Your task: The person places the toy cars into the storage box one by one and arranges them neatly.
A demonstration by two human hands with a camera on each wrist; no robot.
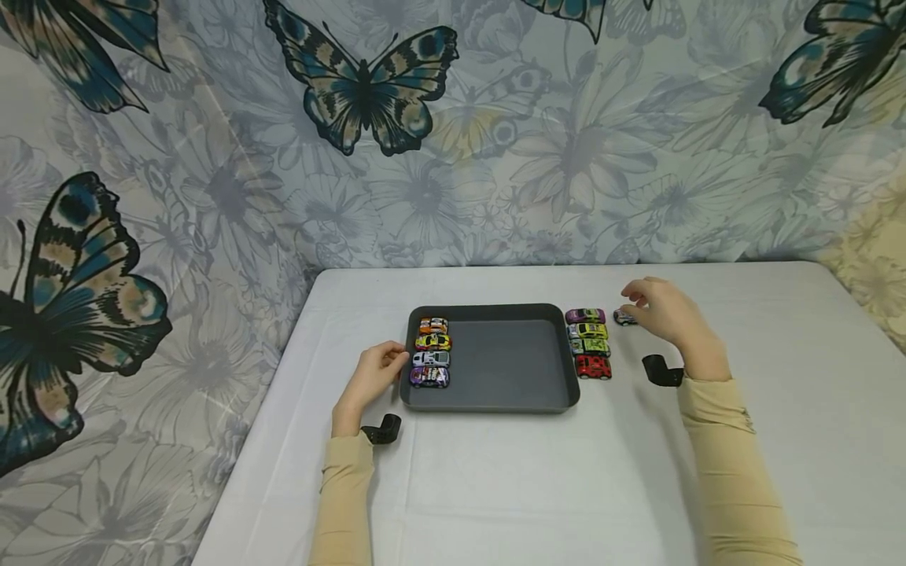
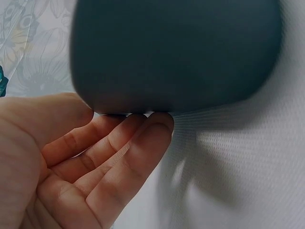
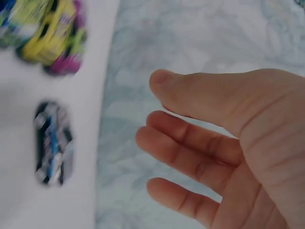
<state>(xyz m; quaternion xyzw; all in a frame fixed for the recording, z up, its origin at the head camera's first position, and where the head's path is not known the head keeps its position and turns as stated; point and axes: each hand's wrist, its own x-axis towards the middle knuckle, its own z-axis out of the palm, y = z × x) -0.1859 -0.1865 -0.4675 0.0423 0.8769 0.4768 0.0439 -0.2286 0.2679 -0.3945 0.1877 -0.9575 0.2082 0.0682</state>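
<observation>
A dark grey tray lies on the white table. Inside it, along the left wall, is a column of toy cars: orange, yellow, silver and purple-white. My left hand holds the tray's left edge; in the left wrist view its thumb and fingertips meet the dark tray. My right hand hovers beside a small black-and-white toy car with a blue stripe. Its fingers are loosely bent and spread from the thumb, holding nothing.
Right of the tray stands another column of toy cars: purple, yellow, green and red. A butterfly-patterned cloth hangs behind the white table. Black wrist cameras are worn on both wrists.
</observation>
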